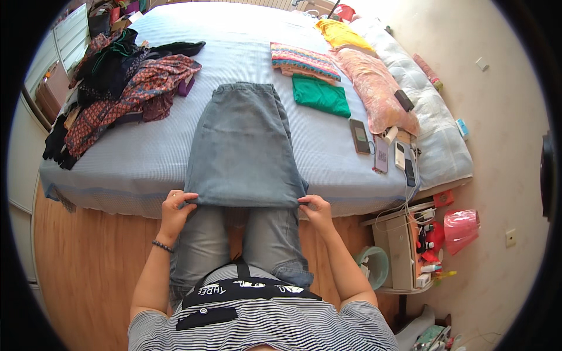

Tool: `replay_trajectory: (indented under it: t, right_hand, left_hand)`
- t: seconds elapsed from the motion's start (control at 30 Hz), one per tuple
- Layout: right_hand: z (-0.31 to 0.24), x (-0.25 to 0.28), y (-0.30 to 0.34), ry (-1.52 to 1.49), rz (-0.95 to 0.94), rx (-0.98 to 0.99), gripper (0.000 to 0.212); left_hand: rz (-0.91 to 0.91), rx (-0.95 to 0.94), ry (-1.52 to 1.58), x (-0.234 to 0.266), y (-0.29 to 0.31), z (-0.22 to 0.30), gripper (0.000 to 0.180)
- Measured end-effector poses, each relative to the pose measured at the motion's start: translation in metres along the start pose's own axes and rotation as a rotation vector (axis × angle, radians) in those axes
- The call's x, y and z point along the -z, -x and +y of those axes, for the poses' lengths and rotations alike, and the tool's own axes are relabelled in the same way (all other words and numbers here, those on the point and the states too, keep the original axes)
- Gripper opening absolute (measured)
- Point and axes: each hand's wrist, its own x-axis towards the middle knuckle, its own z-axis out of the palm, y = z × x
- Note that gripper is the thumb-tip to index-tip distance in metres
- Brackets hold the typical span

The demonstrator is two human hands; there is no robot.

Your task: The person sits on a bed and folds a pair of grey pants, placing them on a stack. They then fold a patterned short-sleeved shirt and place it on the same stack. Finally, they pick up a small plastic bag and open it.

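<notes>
Pinching Both Near Corners of a Flat Blue-Grey Denim Garment (243, 146)

The denim lies on a wide bed with a pale blue checked cover (240, 41), its narrower end toward the far side and its near edge along the bed's front. The left hand (175, 212), above a dark beaded bracelet (163, 246), pinches the near left corner between thumb and fingers; the right hand (318, 212) pinches the near right corner in the same manner. The two hands are well apart, with the edge stretched between them.

Left of the denim sits a heap of dark and red-patterned clothes (134, 85). Beyond it to the right lie a folded bright green cloth (321, 95) and, just past that, a folded multicoloured striped cloth (301, 60). Farther right rests a peach patterned pillow (374, 88).
</notes>
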Motion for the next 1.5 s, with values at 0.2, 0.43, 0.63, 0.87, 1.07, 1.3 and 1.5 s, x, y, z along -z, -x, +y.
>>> replay_trajectory:
  t: [0.2,0.43,0.63,0.87,1.07,1.3,1.5]
  right_hand:
    - [-0.037,-0.008,0.005,0.412,-0.005,0.239,0.051]
    - [-0.016,-0.016,-0.002,0.68,0.08,0.501,0.046]
    - [-0.077,0.034,0.055,0.541,-0.197,0.401,0.024]
    - [-0.112,0.073,0.042,-0.266,-0.491,0.033,0.016]
    - [-0.095,0.045,-0.115,-0.761,-0.087,-0.217,0.017]
    - [-0.024,-0.044,-0.198,0.387,0.355,0.182,0.049]
    - [-0.04,-0.162,-0.158,0.863,0.038,0.275,0.067]
  left_hand:
    - [0.031,-0.162,-0.216,-0.006,0.001,0.007,0.04]
    - [0.009,-0.365,-0.468,0.003,0.0,0.012,0.028]
    - [-0.068,-0.449,-0.576,0.042,0.046,0.083,0.019]
    - [-0.391,-0.262,-0.046,0.078,0.036,0.105,0.015]
    - [-0.099,0.022,0.376,0.046,-0.136,0.074,0.021]
    - [0.174,-0.323,-0.773,-0.075,-0.192,0.02,0.059]
    - [0.004,-0.255,-0.909,-0.148,-0.155,-0.007,0.056]
